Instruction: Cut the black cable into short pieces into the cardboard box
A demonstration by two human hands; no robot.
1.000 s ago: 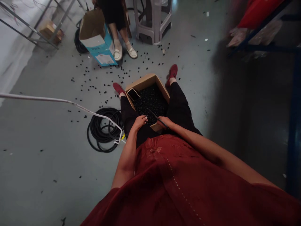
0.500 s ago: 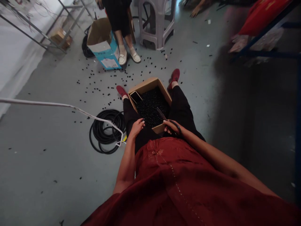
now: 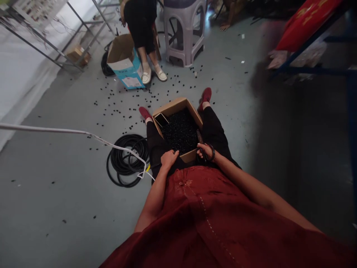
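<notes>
Between my legs stands an open cardboard box (image 3: 192, 154) full of small black pieces (image 3: 181, 130). A phone (image 3: 161, 120) leans inside its far left corner. My right hand (image 3: 205, 150) is closed around the black handles of scissors (image 3: 199, 137), whose blades point away over the box's right side. By the near left corner of the box, my left hand (image 3: 169, 159) is closed, thumb and fingers pressed together. Whatever lies between those fingertips is too small to make out.
Coiled black cable (image 3: 126, 160) lies left of my leg, with a white cord (image 3: 69, 130) crossing it. Black bits are scattered over the floor (image 3: 69, 167). Ahead are a blue-white carton (image 3: 129, 78), a seated person's shoes (image 3: 146, 77) and a plastic stool (image 3: 184, 44). A blue metal frame (image 3: 312, 70) stands right.
My left hand has moved right and slightly nearer to me, toward the box's near edge. The scissors have turned from pointing left to pointing more straight ahead. The view has tilted up slightly.
</notes>
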